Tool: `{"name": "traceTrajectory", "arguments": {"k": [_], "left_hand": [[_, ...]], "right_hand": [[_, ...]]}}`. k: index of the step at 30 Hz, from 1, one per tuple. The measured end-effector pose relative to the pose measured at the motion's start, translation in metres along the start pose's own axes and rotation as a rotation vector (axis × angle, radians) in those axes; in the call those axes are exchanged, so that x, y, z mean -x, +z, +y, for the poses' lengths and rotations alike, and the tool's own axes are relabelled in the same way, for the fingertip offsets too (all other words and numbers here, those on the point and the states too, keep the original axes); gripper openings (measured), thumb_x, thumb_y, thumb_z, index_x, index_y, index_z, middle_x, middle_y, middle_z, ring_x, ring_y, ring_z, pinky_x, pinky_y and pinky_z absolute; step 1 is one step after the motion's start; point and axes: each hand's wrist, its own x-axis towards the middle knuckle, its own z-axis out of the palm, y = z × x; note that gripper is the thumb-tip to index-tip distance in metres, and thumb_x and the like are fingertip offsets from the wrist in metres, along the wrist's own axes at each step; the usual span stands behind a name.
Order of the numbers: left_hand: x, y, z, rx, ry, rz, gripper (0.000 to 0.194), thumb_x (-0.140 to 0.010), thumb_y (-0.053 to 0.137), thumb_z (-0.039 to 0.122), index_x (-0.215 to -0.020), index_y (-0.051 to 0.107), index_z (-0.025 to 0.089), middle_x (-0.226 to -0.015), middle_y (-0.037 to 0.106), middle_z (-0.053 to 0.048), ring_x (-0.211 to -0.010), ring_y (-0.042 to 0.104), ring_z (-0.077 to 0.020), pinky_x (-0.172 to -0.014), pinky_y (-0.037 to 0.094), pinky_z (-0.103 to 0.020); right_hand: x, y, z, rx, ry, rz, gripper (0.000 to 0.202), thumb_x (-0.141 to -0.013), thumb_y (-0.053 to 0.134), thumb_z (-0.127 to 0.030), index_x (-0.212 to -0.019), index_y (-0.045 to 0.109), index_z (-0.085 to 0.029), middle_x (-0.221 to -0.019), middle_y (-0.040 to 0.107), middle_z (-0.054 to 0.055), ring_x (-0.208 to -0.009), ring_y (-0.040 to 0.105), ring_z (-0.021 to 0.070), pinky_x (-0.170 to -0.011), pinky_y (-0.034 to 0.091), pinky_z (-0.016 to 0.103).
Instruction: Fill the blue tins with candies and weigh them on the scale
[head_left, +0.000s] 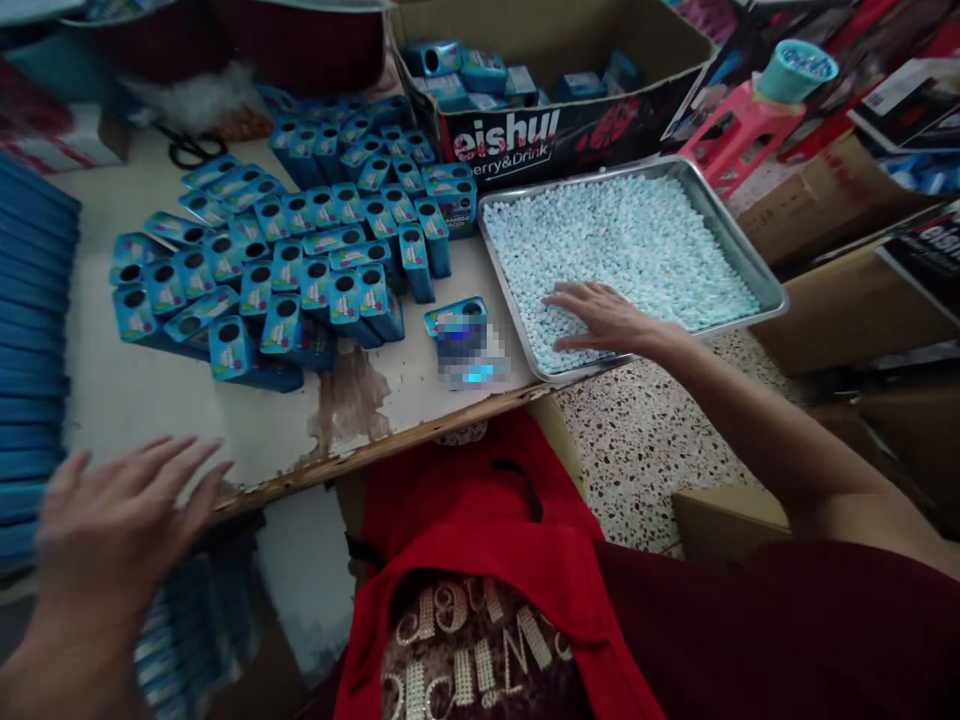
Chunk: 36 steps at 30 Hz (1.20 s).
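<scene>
My right hand [598,318] rests on or just over the pale blue pellets [630,240] that fill a shallow metal tray [766,300]. Its fingers are spread, with nothing seen in them. My left hand [124,510], a little blurred, is out over the table's front edge at the left, fingers stretched and holding nothing visible. Between the hands, many small blue cartons [289,265] with round dark holes in their tops stand close together. One blue carton [456,314] sits apart near the tray, its lower part hidden by pixelation.
A cardboard box [502,165] behind the tray holds more blue cartons. Flat blue pieces [34,350] are stacked at the left. Black-handled scissors [196,148] lie at the back. To the right, a pink stool [750,130] bears a blue cup [793,75], beside open cardboard boxes [847,310].
</scene>
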Motion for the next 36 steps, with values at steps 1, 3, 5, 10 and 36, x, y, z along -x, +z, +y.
{"name": "traceTrajectory", "arguments": {"k": [1, 3, 5, 10, 36], "left_hand": [[0.0, 0.01, 0.006, -0.029, 0.015, -0.01, 0.039, -0.091, 0.079, 0.046, -0.125, 0.089, 0.062, -0.126, 0.092, 0.002, -0.142, 0.079, -0.0525, -0.141, 0.037, -0.087], [-0.004, 0.029, 0.021, -0.061, 0.059, 0.003, 0.027, -0.095, 0.081, 0.047, -0.118, 0.091, 0.055, -0.126, 0.092, 0.001, -0.132, 0.085, -0.0514, -0.136, 0.047, -0.087], [-0.011, 0.047, 0.04, -0.052, 0.124, 0.052, 0.02, -0.098, 0.084, 0.044, -0.116, 0.09, 0.047, -0.127, 0.093, -0.001, -0.127, 0.088, -0.0484, -0.132, 0.054, -0.085], [-0.032, 0.089, 0.091, -0.028, 0.267, 0.012, 0.017, -0.107, 0.079, 0.033, -0.12, 0.088, 0.036, -0.133, 0.092, -0.004, -0.127, 0.089, -0.0378, -0.129, 0.063, -0.071], [-0.095, 0.154, 0.182, 0.419, 0.059, 0.007, 0.081, -0.101, 0.099, 0.04, -0.169, 0.056, 0.033, -0.162, 0.072, -0.014, -0.148, 0.077, -0.037, -0.122, 0.07, -0.054]], "right_hand": [[0.004, 0.007, -0.002, 0.04, -0.037, 0.006, 0.077, -0.112, 0.079, -0.063, -0.18, 0.06, -0.034, -0.193, 0.05, 0.014, -0.177, 0.044, 0.044, -0.143, 0.037, 0.063], [0.003, 0.014, -0.004, 0.112, -0.077, 0.021, 0.061, -0.119, 0.066, -0.057, -0.176, 0.065, -0.034, -0.186, 0.057, 0.014, -0.171, 0.05, 0.043, -0.14, 0.038, 0.061], [-0.008, 0.014, -0.001, 0.148, -0.082, 0.024, 0.052, -0.121, 0.06, -0.051, -0.168, 0.071, -0.031, -0.173, 0.068, 0.016, -0.158, 0.058, 0.0421, -0.132, 0.043, 0.057], [-0.053, 0.01, 0.013, -0.004, 0.081, 0.116, 0.036, -0.118, 0.061, -0.051, -0.136, 0.082, -0.028, -0.127, 0.084, 0.014, -0.121, 0.072, 0.0386, -0.106, 0.052, 0.05], [-0.085, 0.009, 0.002, -1.229, 0.295, 0.695, 0.04, -0.107, 0.066, -0.066, -0.098, 0.075, -0.028, -0.105, 0.079, 0.012, -0.096, 0.074, 0.0293, -0.092, 0.063, 0.047]]}}
